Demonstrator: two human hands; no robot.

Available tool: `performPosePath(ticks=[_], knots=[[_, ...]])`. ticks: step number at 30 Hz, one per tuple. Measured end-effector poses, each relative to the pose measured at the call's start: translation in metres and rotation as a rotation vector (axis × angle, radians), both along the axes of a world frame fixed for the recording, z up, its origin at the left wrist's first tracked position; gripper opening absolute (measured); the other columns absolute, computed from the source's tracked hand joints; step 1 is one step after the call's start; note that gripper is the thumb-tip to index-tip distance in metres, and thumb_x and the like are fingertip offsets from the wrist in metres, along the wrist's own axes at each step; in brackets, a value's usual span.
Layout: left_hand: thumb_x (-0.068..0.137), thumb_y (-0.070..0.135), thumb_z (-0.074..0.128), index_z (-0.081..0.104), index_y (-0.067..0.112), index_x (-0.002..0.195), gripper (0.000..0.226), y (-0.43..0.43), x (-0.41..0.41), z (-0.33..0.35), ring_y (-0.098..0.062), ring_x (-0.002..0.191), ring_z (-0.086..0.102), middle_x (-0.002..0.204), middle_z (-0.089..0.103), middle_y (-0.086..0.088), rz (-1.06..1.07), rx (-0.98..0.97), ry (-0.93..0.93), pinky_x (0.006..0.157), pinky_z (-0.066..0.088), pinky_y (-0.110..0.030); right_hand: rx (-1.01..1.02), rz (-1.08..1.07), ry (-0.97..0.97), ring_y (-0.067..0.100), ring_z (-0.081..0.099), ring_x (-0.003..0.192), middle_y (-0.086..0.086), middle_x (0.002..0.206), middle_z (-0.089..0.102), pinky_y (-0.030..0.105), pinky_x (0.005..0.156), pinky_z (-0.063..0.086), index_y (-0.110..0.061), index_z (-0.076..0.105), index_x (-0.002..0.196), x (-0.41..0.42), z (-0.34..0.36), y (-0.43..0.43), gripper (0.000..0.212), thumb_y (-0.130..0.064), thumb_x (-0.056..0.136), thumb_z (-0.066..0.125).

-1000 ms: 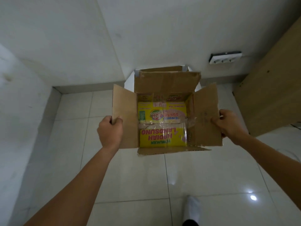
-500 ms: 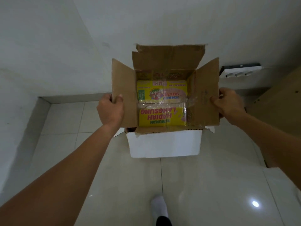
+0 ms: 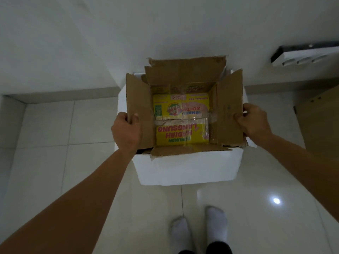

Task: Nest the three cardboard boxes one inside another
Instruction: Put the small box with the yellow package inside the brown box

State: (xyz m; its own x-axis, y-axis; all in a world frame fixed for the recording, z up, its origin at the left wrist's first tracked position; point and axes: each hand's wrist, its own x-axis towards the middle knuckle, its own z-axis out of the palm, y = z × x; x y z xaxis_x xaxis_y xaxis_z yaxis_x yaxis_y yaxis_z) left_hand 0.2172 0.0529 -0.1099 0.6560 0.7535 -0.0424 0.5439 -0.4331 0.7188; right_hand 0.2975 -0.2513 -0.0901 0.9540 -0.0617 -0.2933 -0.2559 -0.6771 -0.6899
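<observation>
An open brown cardboard box (image 3: 229, 114) with its flaps up sits inside the top of a larger white box (image 3: 185, 167) on the tiled floor. A smaller yellow printed box (image 3: 181, 123) lies in the brown box's bottom, with clear tape across it. My left hand (image 3: 126, 132) grips the brown box's left flap. My right hand (image 3: 254, 123) grips its right flap. The brown box's lower part is hidden by the white box's walls.
White walls meet in a corner behind the boxes. A power strip (image 3: 304, 55) hangs on the wall at the right. A wooden cabinet (image 3: 319, 121) stands at the right edge. My two socked feet (image 3: 200, 228) stand on the glossy tiles just below the white box.
Both hands carried the brown box from beside the white box up over it and lowered it into the white box's opening. The camera has tilted down, showing my feet.
</observation>
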Motion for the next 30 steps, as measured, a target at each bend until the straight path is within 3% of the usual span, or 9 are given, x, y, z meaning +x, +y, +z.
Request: performPosePath(ticks=[7, 9, 12, 16, 20, 22, 24, 26, 30], knots=[[0.086, 0.025, 0.055, 0.051, 0.009, 0.079, 0.018, 0.009, 0.011, -0.039, -0.029, 0.071, 0.057, 0.074, 0.055, -0.005, -0.023, 0.076, 0.054, 0.06, 0.039, -0.029, -0.034, 0.086, 0.021, 0.027, 0.06, 0.079, 0.022, 0.099, 0.067, 0.022, 0.059, 0.045, 0.006, 0.062, 0.098, 0.018, -0.051, 0.007, 0.022, -0.012, 0.088, 0.055], [0.086, 0.019, 0.053, 0.053, 0.006, 0.097, 0.018, 0.009, 0.009, -0.044, -0.032, 0.082, 0.058, 0.083, 0.056, -0.007, -0.036, 0.112, 0.068, 0.065, 0.041, -0.032, -0.078, 0.104, 0.006, 0.03, 0.062, 0.085, 0.023, 0.103, 0.067, 0.023, 0.063, 0.046, 0.005, 0.061, 0.103, 0.022, -0.059, 0.009, 0.026, -0.017, 0.089, 0.056], [0.079, 0.019, 0.058, 0.046, 0.005, 0.121, 0.046, 0.006, 0.004, -0.047, -0.035, 0.104, 0.05, 0.11, 0.057, -0.017, -0.113, 0.325, 0.139, 0.08, 0.037, -0.04, -0.187, 0.107, -0.022, 0.037, 0.061, 0.097, 0.024, 0.11, 0.063, 0.031, 0.076, 0.046, 0.0, 0.05, 0.118, 0.024, -0.066, 0.009, 0.038, -0.019, 0.086, 0.06], [0.079, 0.026, 0.061, 0.051, 0.005, 0.117, 0.044, -0.002, 0.0, -0.048, -0.037, 0.11, 0.046, 0.119, 0.054, -0.019, -0.293, 0.502, 0.211, 0.086, 0.032, -0.043, -0.407, 0.35, -0.151, 0.039, 0.056, 0.088, 0.025, 0.115, 0.052, 0.035, 0.063, 0.038, -0.003, 0.043, 0.119, 0.021, -0.068, 0.008, 0.04, -0.014, 0.084, 0.059], [0.085, 0.033, 0.057, 0.054, 0.009, 0.112, 0.036, -0.024, 0.006, -0.054, -0.033, 0.11, 0.049, 0.117, 0.058, -0.015, -0.512, 0.428, 0.229, 0.093, 0.03, -0.043, -0.49, 0.734, -0.251, 0.037, 0.055, 0.092, 0.021, 0.113, 0.056, 0.036, 0.065, 0.042, -0.004, 0.05, 0.117, 0.017, -0.071, 0.01, 0.036, -0.012, 0.083, 0.059], [0.084, 0.042, 0.055, 0.049, 0.011, 0.122, 0.049, -0.033, 0.006, -0.064, -0.033, 0.125, 0.041, 0.133, 0.05, -0.015, -0.631, 0.414, 0.389, 0.105, 0.021, -0.048, -0.577, 0.902, -0.234, 0.036, 0.053, 0.107, 0.019, 0.124, 0.056, 0.043, 0.087, 0.041, -0.007, 0.052, 0.12, 0.017, -0.077, 0.008, 0.037, -0.021, 0.087, 0.056], [0.077, 0.066, 0.049, 0.037, 0.013, 0.138, 0.082, -0.034, 0.003, -0.075, -0.031, 0.142, 0.013, 0.153, 0.022, -0.017, -0.714, 0.407, 0.745, 0.111, -0.003, -0.053, -0.803, 1.129, -0.149, 0.029, 0.043, 0.127, 0.011, 0.136, 0.051, 0.047, 0.108, 0.023, -0.015, 0.054, 0.124, 0.018, -0.085, 0.001, 0.04, -0.038, 0.092, 0.044], [0.064, 0.086, 0.037, 0.031, 0.009, 0.143, 0.11, -0.028, 0.001, -0.081, -0.026, 0.143, -0.012, 0.158, -0.005, -0.015, -0.692, 0.37, 1.037, 0.108, -0.019, -0.05, -1.078, 1.296, -0.046, 0.026, 0.032, 0.136, 0.005, 0.14, 0.049, 0.051, 0.114, 0.008, -0.023, 0.058, 0.122, 0.018, -0.093, -0.006, 0.05, -0.051, 0.093, 0.027], [0.054, 0.095, 0.031, 0.025, 0.01, 0.145, 0.125, -0.027, 0.006, -0.077, -0.024, 0.14, -0.026, 0.155, -0.021, -0.013, -0.691, 0.301, 1.182, 0.105, -0.023, -0.05, -1.214, 1.337, 0.022, 0.029, 0.026, 0.139, 0.005, 0.144, 0.045, 0.055, 0.114, 0.005, -0.026, 0.055, 0.125, 0.019, -0.095, -0.008, 0.054, -0.054, 0.093, 0.022]])
